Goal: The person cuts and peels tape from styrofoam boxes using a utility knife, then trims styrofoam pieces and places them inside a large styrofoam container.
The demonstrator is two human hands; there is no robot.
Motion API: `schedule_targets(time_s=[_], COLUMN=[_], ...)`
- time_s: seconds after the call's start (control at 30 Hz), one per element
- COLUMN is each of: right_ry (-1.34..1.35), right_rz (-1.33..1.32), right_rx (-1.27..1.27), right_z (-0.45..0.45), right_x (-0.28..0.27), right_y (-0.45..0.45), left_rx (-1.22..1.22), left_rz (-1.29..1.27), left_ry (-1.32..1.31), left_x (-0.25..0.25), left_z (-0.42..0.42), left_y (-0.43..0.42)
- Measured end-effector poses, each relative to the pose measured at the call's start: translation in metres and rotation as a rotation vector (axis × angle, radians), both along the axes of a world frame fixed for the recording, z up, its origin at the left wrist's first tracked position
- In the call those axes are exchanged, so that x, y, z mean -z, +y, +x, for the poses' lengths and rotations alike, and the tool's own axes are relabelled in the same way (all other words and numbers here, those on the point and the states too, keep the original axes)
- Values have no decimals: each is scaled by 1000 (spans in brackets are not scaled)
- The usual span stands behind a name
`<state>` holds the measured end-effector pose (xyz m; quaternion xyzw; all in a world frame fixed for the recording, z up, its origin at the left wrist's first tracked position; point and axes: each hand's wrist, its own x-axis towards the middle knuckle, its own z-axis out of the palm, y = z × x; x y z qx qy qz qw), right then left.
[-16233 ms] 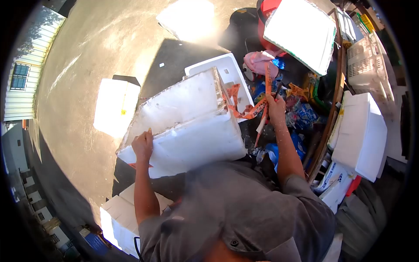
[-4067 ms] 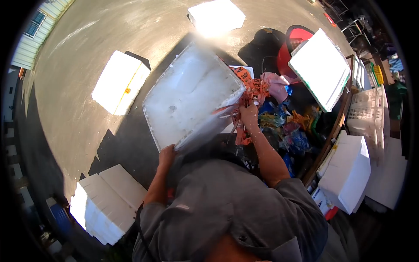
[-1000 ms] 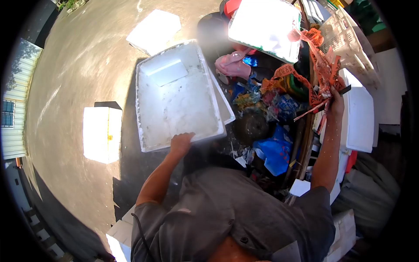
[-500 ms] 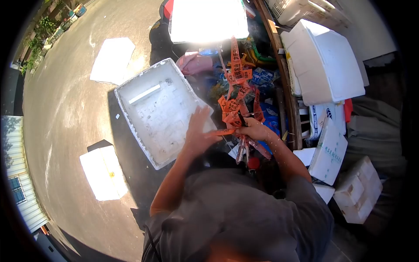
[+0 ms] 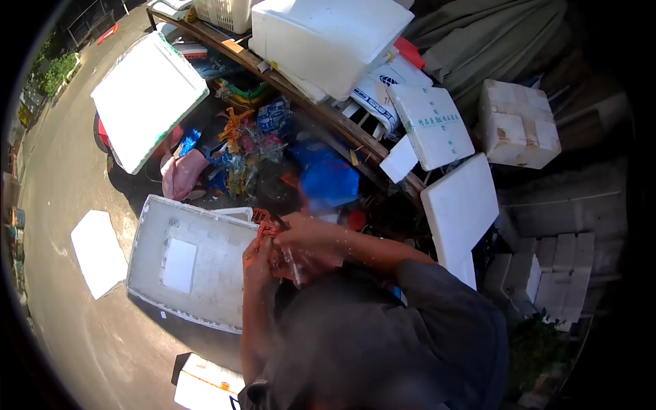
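Left hand (image 5: 257,264) moved off one box (image 5: 217,280), joining right hand (image 5: 299,232) (both clutching one orange tape bundle (image 5: 281,262)).

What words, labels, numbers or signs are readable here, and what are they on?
"T", next letter unclear: on the white plastic sack with a blue globe emblem.
Smaller blue lettering on that sack: too blurred to read.
Green Chinese-style characters: on the rectangular white foam panel; too small to read surely.
Crumpled orange plastic tape: any print is too blurred to read.
No numbers can be made out.
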<state>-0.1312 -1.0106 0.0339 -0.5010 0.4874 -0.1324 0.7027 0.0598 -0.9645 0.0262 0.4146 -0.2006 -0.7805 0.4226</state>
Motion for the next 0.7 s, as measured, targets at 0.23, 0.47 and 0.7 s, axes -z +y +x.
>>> schedule_targets(time_s=[0.23, 0.47, 0.7], right_ry=[-608, -106, 273], right_rz=[193, -131, -20], right_rx=[1244, 1222, 1327], right_z=[-34, -165, -201], right_x=[-27, 8, 85], right_y=[27, 68, 150], left_rx=[-205, -348, -231], left_rz=[-137, -330, -621], left_ry=[28, -108, -384], left_x=[63, -6, -85], left_z=[19, 11, -54], left_y=[-40, -143, -228])
